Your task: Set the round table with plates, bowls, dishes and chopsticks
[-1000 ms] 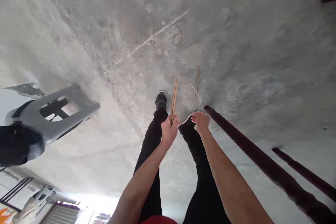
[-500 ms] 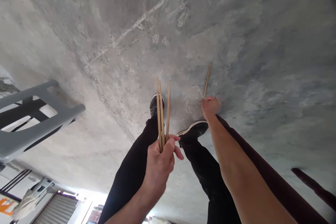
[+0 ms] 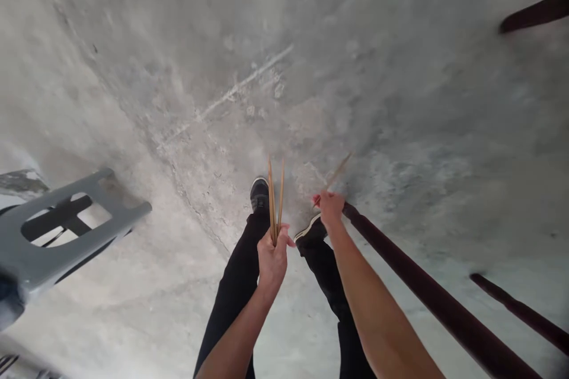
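Observation:
My left hand [image 3: 272,262] is closed around the lower ends of a few wooden chopsticks [image 3: 272,201]. Their thin tips point forward, spread slightly apart, above my left shoe. Off to the right, my right hand [image 3: 331,208] grips a single chopstick [image 3: 338,170], blurred by motion, which slants up to the right. That hand is over my right shoe, close to the end of a dark red pole-like leg. The two hands are apart, and the bundle and the single chopstick do not touch.
A grey plastic stool [image 3: 84,219] lies at the left. Dark red legs, one long [image 3: 427,284], one shorter [image 3: 520,308] and one at upper right [image 3: 536,12], reach in from the right. The concrete floor [image 3: 213,29] has a pale line and cracks. My shoes [image 3: 259,194] stand below.
My right hand has moved left, nearer the left hand, and its chopstick has tilted further to the right. The view has shifted, bringing another dark red leg in at upper right.

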Demonstrator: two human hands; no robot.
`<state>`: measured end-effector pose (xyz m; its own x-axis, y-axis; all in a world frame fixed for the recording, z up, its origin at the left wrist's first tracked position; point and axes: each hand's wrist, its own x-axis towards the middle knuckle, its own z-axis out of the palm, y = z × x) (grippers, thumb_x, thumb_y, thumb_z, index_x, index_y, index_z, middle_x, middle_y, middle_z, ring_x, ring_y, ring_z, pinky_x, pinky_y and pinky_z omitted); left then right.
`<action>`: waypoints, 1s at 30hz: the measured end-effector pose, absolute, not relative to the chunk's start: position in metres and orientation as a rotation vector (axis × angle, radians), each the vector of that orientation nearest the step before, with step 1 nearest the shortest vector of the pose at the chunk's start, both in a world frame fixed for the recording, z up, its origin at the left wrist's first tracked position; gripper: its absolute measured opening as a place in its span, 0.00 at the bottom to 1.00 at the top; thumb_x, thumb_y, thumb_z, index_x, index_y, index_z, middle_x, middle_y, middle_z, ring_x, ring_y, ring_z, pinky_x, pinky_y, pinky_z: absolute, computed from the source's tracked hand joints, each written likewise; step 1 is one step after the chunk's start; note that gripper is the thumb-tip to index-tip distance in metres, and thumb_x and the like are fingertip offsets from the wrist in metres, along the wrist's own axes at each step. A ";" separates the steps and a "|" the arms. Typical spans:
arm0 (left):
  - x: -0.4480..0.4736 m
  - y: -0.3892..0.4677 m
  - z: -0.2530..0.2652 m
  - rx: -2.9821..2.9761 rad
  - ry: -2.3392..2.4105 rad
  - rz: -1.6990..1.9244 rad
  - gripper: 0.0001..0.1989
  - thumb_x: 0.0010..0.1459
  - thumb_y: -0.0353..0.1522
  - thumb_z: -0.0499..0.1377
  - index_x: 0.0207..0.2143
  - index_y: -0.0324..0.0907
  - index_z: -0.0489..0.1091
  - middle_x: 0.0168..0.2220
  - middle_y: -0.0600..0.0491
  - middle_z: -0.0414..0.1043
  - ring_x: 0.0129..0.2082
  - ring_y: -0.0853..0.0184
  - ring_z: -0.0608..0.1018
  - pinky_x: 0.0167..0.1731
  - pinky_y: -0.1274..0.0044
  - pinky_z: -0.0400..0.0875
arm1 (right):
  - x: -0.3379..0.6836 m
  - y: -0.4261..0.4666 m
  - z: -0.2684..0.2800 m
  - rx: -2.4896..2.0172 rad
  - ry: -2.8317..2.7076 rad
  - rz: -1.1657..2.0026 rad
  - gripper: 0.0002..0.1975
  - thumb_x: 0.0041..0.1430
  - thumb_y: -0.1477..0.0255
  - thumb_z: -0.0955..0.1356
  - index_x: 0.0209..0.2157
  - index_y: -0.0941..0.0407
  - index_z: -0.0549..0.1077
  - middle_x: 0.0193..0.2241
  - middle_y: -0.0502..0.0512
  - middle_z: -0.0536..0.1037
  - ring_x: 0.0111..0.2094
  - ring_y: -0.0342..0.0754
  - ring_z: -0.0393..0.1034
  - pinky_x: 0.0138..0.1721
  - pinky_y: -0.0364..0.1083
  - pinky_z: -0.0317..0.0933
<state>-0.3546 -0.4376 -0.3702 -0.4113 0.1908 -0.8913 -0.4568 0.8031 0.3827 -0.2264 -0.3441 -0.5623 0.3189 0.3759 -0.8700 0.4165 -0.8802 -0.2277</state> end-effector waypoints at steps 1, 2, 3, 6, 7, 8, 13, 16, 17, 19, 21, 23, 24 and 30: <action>-0.355 -0.443 -0.362 -0.142 1.911 0.710 0.24 0.61 0.49 0.56 0.27 0.39 0.74 0.30 0.49 0.76 0.19 0.74 0.62 0.21 0.79 0.58 | -0.237 -0.351 -0.534 2.557 0.650 -1.673 0.12 0.62 0.67 0.68 0.26 0.56 0.66 0.22 0.48 0.71 0.26 0.44 0.69 0.32 0.45 0.65; -0.356 -0.449 -0.352 -0.097 1.944 0.708 0.24 0.62 0.50 0.56 0.26 0.39 0.73 0.32 0.48 0.76 0.20 0.73 0.64 0.22 0.78 0.59 | -0.249 -0.358 -0.503 2.600 0.564 -1.690 0.10 0.61 0.67 0.67 0.27 0.56 0.66 0.21 0.50 0.72 0.25 0.45 0.69 0.30 0.45 0.65; -0.359 -0.454 -0.338 -0.057 1.966 0.707 0.24 0.62 0.50 0.55 0.27 0.39 0.74 0.31 0.48 0.76 0.21 0.73 0.65 0.23 0.78 0.61 | -0.260 -0.364 -0.471 2.626 0.494 -1.732 0.08 0.58 0.67 0.67 0.28 0.56 0.67 0.21 0.50 0.73 0.24 0.46 0.69 0.29 0.45 0.65; -0.378 -0.462 -0.287 0.096 1.979 0.718 0.23 0.64 0.49 0.54 0.36 0.39 0.77 0.28 0.51 0.75 0.24 0.69 0.70 0.29 0.77 0.66 | -0.293 -0.377 -0.367 2.680 0.376 -1.884 0.12 0.50 0.67 0.69 0.37 0.55 0.70 0.18 0.47 0.71 0.20 0.46 0.66 0.24 0.43 0.61; -0.388 -0.460 -0.268 0.162 1.972 0.729 0.23 0.65 0.49 0.53 0.39 0.39 0.77 0.28 0.51 0.75 0.26 0.68 0.73 0.31 0.76 0.67 | -0.302 -0.380 -0.331 2.668 0.357 -1.968 0.16 0.48 0.66 0.70 0.40 0.56 0.70 0.17 0.47 0.72 0.19 0.46 0.66 0.24 0.43 0.60; -0.400 -0.456 -0.248 0.231 1.961 0.743 0.23 0.65 0.48 0.53 0.41 0.39 0.77 0.29 0.51 0.76 0.28 0.67 0.75 0.34 0.76 0.68 | -0.311 -0.380 -0.296 2.626 0.331 -2.085 0.19 0.45 0.65 0.71 0.41 0.56 0.72 0.18 0.48 0.73 0.20 0.47 0.67 0.24 0.43 0.60; -0.460 -0.403 -0.152 0.566 1.900 0.851 0.23 0.66 0.47 0.53 0.45 0.39 0.76 0.38 0.46 0.79 0.39 0.62 0.79 0.43 0.71 0.72 | -0.334 -0.363 -0.133 2.186 0.334 -2.788 0.17 0.46 0.58 0.75 0.32 0.56 0.76 0.22 0.53 0.75 0.24 0.48 0.71 0.29 0.45 0.63; -0.479 -0.366 -0.101 0.897 1.804 0.942 0.19 0.65 0.45 0.54 0.42 0.41 0.77 0.46 0.43 0.78 0.51 0.57 0.76 0.55 0.65 0.68 | -0.328 -0.340 -0.057 1.932 0.295 -3.096 0.16 0.47 0.58 0.77 0.32 0.55 0.79 0.25 0.54 0.77 0.27 0.49 0.74 0.33 0.47 0.66; -0.481 -0.356 -0.087 0.999 1.735 0.949 0.18 0.65 0.44 0.54 0.42 0.42 0.77 0.47 0.43 0.78 0.54 0.56 0.74 0.57 0.64 0.66 | -0.323 -0.332 -0.037 1.893 0.285 -3.172 0.16 0.46 0.60 0.78 0.33 0.54 0.79 0.27 0.55 0.78 0.29 0.49 0.74 0.34 0.47 0.67; -0.478 -0.340 -0.063 1.137 1.570 0.896 0.17 0.66 0.43 0.54 0.42 0.43 0.77 0.46 0.44 0.78 0.54 0.56 0.74 0.58 0.64 0.64 | -0.310 -0.318 -0.004 1.911 0.316 -3.293 0.18 0.43 0.62 0.80 0.36 0.53 0.80 0.30 0.54 0.79 0.31 0.48 0.75 0.35 0.46 0.67; -0.469 -0.329 -0.044 1.183 1.408 0.782 0.19 0.67 0.43 0.52 0.38 0.42 0.77 0.40 0.46 0.79 0.47 0.58 0.77 0.54 0.66 0.67 | -0.293 -0.306 0.018 2.039 0.428 -3.347 0.20 0.43 0.60 0.80 0.37 0.52 0.79 0.28 0.53 0.77 0.28 0.47 0.73 0.32 0.45 0.66; -0.457 -0.318 -0.028 1.164 1.298 0.672 0.21 0.67 0.45 0.51 0.33 0.41 0.75 0.30 0.49 0.76 0.36 0.62 0.77 0.45 0.70 0.70 | -0.276 -0.296 0.030 2.283 0.643 -3.276 0.19 0.46 0.55 0.79 0.32 0.52 0.77 0.20 0.50 0.72 0.21 0.45 0.67 0.25 0.45 0.62; -0.450 -0.313 -0.020 1.152 1.264 0.632 0.22 0.67 0.46 0.51 0.31 0.40 0.74 0.27 0.50 0.73 0.32 0.64 0.75 0.40 0.72 0.70 | -0.269 -0.291 0.033 2.447 0.811 -3.168 0.19 0.48 0.53 0.78 0.30 0.53 0.77 0.17 0.49 0.68 0.19 0.44 0.63 0.23 0.45 0.60; -0.407 -0.256 0.032 1.177 1.228 0.518 0.23 0.64 0.49 0.52 0.26 0.40 0.69 0.21 0.54 0.66 0.23 0.70 0.66 0.29 0.77 0.62 | -0.243 -0.242 0.044 2.896 1.592 -2.436 0.29 0.53 0.41 0.69 0.21 0.54 0.75 0.12 0.50 0.63 0.15 0.43 0.57 0.19 0.45 0.53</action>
<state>-0.4067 -0.2561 0.0316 0.3222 0.8365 -0.4433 0.2658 0.3695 0.8904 -0.2426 -0.2423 0.0443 0.2112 0.9170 -0.3385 -0.0579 -0.3339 -0.9408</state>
